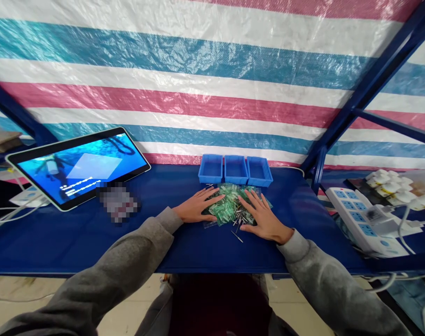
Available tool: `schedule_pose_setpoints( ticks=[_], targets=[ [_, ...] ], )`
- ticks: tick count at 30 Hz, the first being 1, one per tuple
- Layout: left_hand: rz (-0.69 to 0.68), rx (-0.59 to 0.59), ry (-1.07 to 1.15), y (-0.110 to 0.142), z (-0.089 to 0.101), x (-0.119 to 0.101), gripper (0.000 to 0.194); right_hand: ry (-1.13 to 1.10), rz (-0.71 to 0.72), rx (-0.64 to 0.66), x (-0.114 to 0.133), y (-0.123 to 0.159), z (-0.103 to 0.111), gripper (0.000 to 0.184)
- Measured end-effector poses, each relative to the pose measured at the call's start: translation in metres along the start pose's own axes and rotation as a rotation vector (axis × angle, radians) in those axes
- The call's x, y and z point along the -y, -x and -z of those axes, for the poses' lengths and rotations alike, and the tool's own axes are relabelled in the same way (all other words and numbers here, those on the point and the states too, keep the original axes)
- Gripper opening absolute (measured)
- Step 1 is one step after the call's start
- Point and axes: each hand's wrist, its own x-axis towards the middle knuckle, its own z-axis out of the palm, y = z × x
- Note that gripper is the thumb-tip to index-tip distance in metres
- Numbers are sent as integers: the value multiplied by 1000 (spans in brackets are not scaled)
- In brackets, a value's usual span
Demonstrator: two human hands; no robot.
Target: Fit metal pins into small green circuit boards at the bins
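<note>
A pile of small clear-green plastic pieces (225, 208) lies on the blue table, with thin dark and silvery metal pins (241, 215) heaped at its right side. My left hand (197, 206) rests on the pile's left edge, palm down, fingers spread. Over the right edge lies my right hand (263, 218), its fingers also stretched out and apart. Neither hand grips anything. One loose pin (237, 236) sits in front of the pile, near my right thumb. What lies under the fingers is hidden.
Three blue trays (236, 169) stand in a row behind the pile. To the left are a tilted tablet screen (82, 165) and a blurred-out item (119, 203). A white power strip (363, 219) with plugs and white round parts (391, 186) are at the right, beyond the blue frame (319, 168).
</note>
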Motion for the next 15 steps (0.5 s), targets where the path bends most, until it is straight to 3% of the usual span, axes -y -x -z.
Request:
schedule_pose_setpoints(
  ticks=[5,12,15],
  targets=[
    [-38,-14,-15,0,1,-7,91,-11,116,-7,14,4,3,106],
    [2,-28,-71,-4,-7,-8,83,27,11,-55,21,5,-2,89],
    [18,-18,-55,-3,-8,-3,84,18,-26,-93,35,7,-3,94]
  ],
)
